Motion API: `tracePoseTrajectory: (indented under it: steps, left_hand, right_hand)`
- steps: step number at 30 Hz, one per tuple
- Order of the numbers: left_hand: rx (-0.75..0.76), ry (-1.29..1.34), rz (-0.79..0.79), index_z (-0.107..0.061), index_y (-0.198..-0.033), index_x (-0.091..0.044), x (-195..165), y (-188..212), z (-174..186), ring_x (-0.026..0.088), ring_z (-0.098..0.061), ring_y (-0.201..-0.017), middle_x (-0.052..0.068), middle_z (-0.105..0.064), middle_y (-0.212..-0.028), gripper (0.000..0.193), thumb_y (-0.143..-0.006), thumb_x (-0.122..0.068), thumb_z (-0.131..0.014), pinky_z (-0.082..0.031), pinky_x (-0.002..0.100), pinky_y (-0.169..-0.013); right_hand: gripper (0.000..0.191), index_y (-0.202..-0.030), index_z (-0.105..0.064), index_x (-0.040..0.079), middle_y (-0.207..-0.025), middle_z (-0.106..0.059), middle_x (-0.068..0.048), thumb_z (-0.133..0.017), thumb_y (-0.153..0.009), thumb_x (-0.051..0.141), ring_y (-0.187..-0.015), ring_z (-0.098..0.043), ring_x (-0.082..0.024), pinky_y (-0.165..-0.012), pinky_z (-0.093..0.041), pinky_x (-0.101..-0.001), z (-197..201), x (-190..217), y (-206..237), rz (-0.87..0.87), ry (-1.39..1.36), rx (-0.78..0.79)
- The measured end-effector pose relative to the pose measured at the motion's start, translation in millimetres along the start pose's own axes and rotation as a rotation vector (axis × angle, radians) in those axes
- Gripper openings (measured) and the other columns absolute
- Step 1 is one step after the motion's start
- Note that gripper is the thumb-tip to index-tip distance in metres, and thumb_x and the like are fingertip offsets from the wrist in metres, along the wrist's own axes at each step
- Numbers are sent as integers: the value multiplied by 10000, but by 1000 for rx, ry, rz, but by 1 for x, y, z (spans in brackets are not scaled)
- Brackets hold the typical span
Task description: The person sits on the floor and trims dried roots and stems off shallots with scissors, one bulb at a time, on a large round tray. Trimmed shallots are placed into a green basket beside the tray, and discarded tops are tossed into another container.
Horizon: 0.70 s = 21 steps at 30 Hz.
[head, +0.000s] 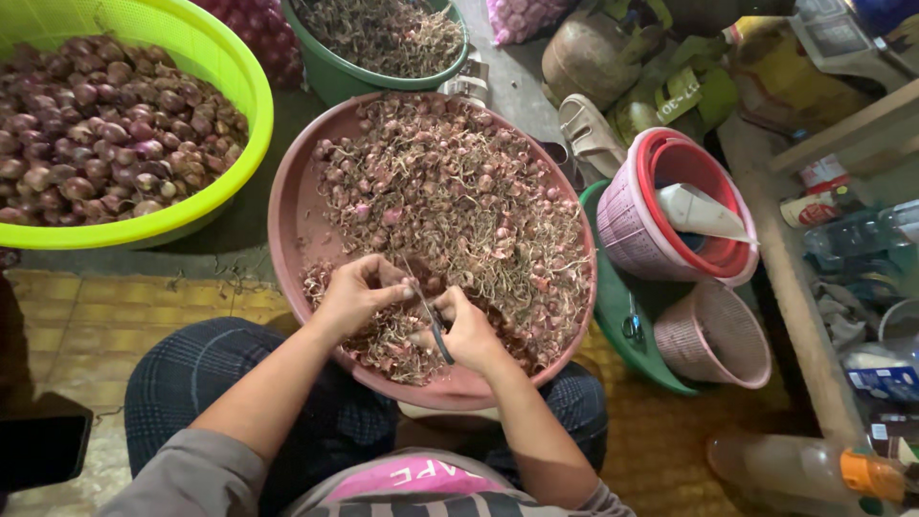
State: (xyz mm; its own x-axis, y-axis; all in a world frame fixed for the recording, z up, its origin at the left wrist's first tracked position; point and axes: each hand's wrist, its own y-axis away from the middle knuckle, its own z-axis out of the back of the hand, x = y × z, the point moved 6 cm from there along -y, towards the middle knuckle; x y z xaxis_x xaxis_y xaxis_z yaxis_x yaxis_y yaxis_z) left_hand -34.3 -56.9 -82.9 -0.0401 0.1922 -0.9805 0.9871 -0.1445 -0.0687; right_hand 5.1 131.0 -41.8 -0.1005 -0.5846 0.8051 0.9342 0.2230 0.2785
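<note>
Hands trimming a shallot over the pink basin

At the near edge of the pink basin (287, 206), the left hand (356, 295) pinches a small shallot (414, 285), wrist bent inward; the right hand (469, 330) is closed around scissors (433, 321), blades angled up toward it.

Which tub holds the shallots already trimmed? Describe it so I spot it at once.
From the big pink basin under the hands, look to its upper left. The lime-green basket there holds smooth purple shallots, free of the stringy roots and skins filling the pink basin.
</note>
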Motion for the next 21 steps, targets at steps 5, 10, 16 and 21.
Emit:
tracePoseTrajectory:
  steps: [5,10,16,21]
  left_hand:
    - [-5,-160,103,-683,-891,-20,7,7,-1,84,-621,-762,50,-719,-833,210,-788,-73,-857,-524,253,-692]
    - [-34,75,115,-674,-1030,-6,6,7,2,108,-657,-850,54,-715,-928,177,-877,-47,-752,-544,261,-776]
    - [-73,530,212,-649,-1086,5,13,10,0,170,-714,-906,91,-729,-986,213,-885,-7,-720,-591,319,-838]
    - [-79,502,245,-658,-1056,7,21,18,-6,152,-706,-881,86,-731,-978,208,-866,11,-741,-588,303,-813]
  right_hand:
    - [485,-1051,-580,7,-790,-725,-80,-852,-702,207,-703,-672,-149,-620,-540,-338,-3,-12,-5,-34,-81,-21]
    - [566,-1087,-566,27,-820,-706,-79,-903,-687,243,-731,-628,-153,-646,-511,-338,8,-9,1,17,-70,-121]
    - [611,-1095,-557,39,-837,-704,-75,-924,-693,318,-763,-644,-138,-721,-543,-320,4,-1,8,160,58,-142]
    - [620,-1097,-565,46,-788,-690,-74,-919,-671,325,-724,-622,-135,-689,-528,-323,-10,-5,5,108,85,-125]
